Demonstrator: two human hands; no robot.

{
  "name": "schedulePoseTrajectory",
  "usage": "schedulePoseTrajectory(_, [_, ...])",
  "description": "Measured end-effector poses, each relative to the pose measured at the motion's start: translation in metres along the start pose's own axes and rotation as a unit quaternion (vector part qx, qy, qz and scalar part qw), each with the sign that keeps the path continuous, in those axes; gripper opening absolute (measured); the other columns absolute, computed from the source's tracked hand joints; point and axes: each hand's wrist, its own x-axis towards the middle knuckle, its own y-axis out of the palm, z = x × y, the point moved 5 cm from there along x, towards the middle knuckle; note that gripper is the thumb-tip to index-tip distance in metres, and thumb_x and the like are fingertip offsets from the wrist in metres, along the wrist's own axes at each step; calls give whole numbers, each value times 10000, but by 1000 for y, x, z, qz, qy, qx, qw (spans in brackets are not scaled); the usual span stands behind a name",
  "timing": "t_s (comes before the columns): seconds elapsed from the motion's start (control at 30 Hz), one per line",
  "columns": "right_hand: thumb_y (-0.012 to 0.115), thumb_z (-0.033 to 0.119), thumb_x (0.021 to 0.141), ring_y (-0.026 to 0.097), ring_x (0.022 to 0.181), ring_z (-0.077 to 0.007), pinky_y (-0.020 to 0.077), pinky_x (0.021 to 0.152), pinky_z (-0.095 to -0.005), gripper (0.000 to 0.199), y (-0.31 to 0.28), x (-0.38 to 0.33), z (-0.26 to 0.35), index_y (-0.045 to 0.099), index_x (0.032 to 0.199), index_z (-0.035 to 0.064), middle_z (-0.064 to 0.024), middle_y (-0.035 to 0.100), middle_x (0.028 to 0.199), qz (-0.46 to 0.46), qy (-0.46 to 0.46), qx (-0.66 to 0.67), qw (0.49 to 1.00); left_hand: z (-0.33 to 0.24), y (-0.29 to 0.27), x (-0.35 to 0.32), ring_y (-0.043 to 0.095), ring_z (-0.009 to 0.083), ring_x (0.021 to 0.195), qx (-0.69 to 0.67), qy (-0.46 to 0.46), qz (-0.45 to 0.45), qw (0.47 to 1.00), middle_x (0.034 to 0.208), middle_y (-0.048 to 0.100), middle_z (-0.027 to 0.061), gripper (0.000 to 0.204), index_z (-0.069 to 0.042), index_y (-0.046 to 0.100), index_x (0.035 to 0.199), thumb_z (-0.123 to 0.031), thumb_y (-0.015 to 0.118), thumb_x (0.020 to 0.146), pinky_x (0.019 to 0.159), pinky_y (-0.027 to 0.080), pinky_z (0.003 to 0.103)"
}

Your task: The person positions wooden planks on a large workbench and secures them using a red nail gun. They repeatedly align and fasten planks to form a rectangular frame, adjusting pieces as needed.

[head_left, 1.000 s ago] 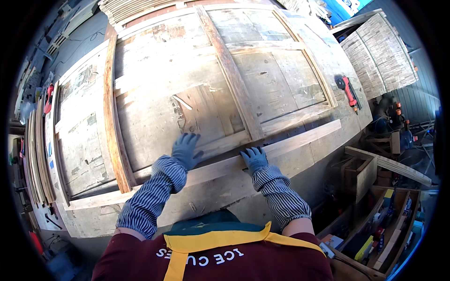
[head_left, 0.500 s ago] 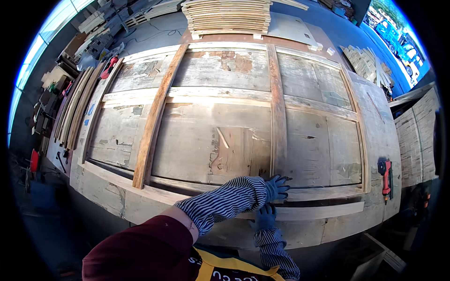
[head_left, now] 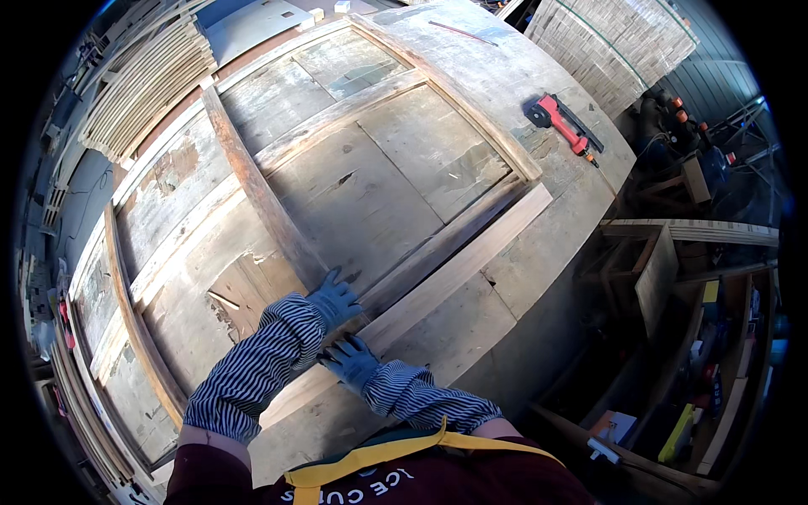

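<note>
A wooden frame of long rails and cross slats lies on a worn plywood worktable (head_left: pixel 471 332). My left hand (head_left: pixel 336 305), in a blue glove and striped sleeve, rests with spread fingers where a cross slat (head_left: pixel 261 198) meets the near rail (head_left: pixel 438 246). Just nearer to me, my right hand (head_left: pixel 352 362), gloved alike, lies with fingers apart on a pale loose plank (head_left: pixel 463 269). That plank runs along the near rail, with a dark gap widening between them toward the right. Its middle is partly hidden by my hands.
A red and black nail gun (head_left: pixel 566 126) lies on the table to the right of the frame. Bundled wood strips (head_left: pixel 610 42) stand beyond it. Stacked slats (head_left: pixel 147 93) are at the far left. A compartmented wooden bin (head_left: pixel 673 379) with boxes sits below the table's right side.
My view has swung to the right, bringing the nail gun and bin further in. Both hands remain near the same slat joint; the right hand has shifted slightly left along the plank.
</note>
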Motion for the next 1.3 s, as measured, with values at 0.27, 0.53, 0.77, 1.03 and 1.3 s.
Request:
schedulePoseTrajectory(0.27, [704, 325, 802, 439, 1260, -272, 198, 1154, -531, 620, -7, -9, 4, 481, 1368, 200, -83, 499, 1324, -39, -25, -22, 999, 1, -21, -12, 436, 272, 1237, 8, -15, 2, 1000, 1236, 524, 39, 564, -211, 551, 1248, -290, 744, 724, 1145, 95, 630])
schedulePoseTrajectory(0.53, [640, 293, 852, 355, 1331, -284, 190, 1151, -542, 583, 13, -5, -1, 448, 1392, 188, -84, 427, 1405, 1, 0, -11, 1000, 9, -34, -20, 417, 277, 1265, -12, -35, -6, 999, 1263, 513, 38, 603, -213, 540, 1271, -295, 759, 716, 1150, 83, 625])
schedulePoseTrajectory(0.77, [645, 277, 863, 312, 1357, -302, 206, 1136, -545, 629, 25, 17, -19, 397, 1434, 194, -96, 370, 1452, 13, -19, -35, 999, 4, -63, -38, 389, 288, 1294, -46, -40, -45, 997, 1291, 497, 49, 593, -209, 530, 1285, -274, 757, 741, 1156, 94, 617])
schedulePoseTrajectory(1.03, [604, 291, 910, 346, 1329, -289, 197, 1153, -506, 458, 60, 36, -44, 475, 1334, 177, -82, 337, 1460, -10, 107, 259, 960, -3, -46, -57, 360, 285, 1325, -45, -54, -39, 997, 1314, 487, 43, 622, -237, 504, 1312, -291, 757, 746, 1163, 82, 616])
schedulePoseTrajectory(1.3, [646, 329, 823, 313, 1358, -291, 182, 1144, -575, 429, 20, 26, -34, 565, 1223, 193, -131, 378, 1433, 74, -54, -7, 996, -13, -10, -85, 356, 279, 1332, -50, -50, 22, 997, 1342, 478, 31, 576, -258, 485, 1331, -278, 693, 794, 1166, 84, 605])
